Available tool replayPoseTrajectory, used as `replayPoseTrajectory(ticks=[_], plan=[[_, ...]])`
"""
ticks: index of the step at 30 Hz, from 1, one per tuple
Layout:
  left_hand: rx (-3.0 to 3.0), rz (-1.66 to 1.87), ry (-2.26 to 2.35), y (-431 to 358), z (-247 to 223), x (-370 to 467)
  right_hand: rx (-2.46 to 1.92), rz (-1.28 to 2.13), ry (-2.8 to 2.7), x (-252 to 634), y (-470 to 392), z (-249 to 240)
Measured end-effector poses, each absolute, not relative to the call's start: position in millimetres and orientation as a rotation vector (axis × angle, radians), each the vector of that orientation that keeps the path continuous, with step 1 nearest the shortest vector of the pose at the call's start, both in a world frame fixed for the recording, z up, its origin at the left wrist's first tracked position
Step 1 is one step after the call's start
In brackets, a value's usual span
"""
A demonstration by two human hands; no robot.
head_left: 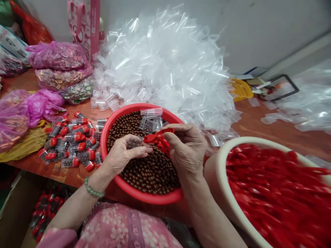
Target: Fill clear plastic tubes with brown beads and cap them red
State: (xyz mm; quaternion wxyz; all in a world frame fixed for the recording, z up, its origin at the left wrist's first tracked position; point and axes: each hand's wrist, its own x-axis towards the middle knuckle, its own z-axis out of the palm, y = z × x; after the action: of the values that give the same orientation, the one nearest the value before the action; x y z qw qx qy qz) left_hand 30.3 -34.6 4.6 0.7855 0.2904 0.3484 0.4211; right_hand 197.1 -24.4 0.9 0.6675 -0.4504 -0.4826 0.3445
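Observation:
My left hand (126, 151) is closed around a clear plastic tube (134, 142) with dark brown balls in it. The tube lies nearly level, its right end against a red plastic cap (150, 138). Thumb and fingers of my right hand (187, 146) grip the red cap, and more red plastic pieces (163, 146) hang below in the same hand. Both hands are above a red basin (144, 198) of small brown balls (152, 172). Several clear tubes (150, 125) rest on the balls at the basin's back.
Filled tubes with red caps (74, 137) are heaped left of the basin; more (49, 210) lie in a box below. Behind rises a big pile of clear tubes (165, 65). A cream tub (222, 172) of red caps (274, 193) stands right. Pink bags (59, 57) sit back left.

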Motion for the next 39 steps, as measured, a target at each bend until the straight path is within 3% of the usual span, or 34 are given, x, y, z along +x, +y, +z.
replayPoseTrajectory(ticks=[7, 21, 29, 39], plan=[[0.598, 0.95, 0.801, -29.1, -0.4, 31.3, -1.208, 0.514, -1.211, 202.6, -26.3, 5.2], [0.467, 0.939, 0.778, -27.7, 1.0, 31.2, -1.111, 0.441, -1.351, 197.2, -29.4, 5.4], [0.666, 0.997, 0.886, -28.9, -5.3, 25.1, -1.092, 0.265, -1.934, 198.8, -28.1, 3.0], [0.742, 1.01, 0.971, -29.7, 1.2, 24.2, -1.061, 0.154, -2.271, 187.7, -30.6, -2.7]])
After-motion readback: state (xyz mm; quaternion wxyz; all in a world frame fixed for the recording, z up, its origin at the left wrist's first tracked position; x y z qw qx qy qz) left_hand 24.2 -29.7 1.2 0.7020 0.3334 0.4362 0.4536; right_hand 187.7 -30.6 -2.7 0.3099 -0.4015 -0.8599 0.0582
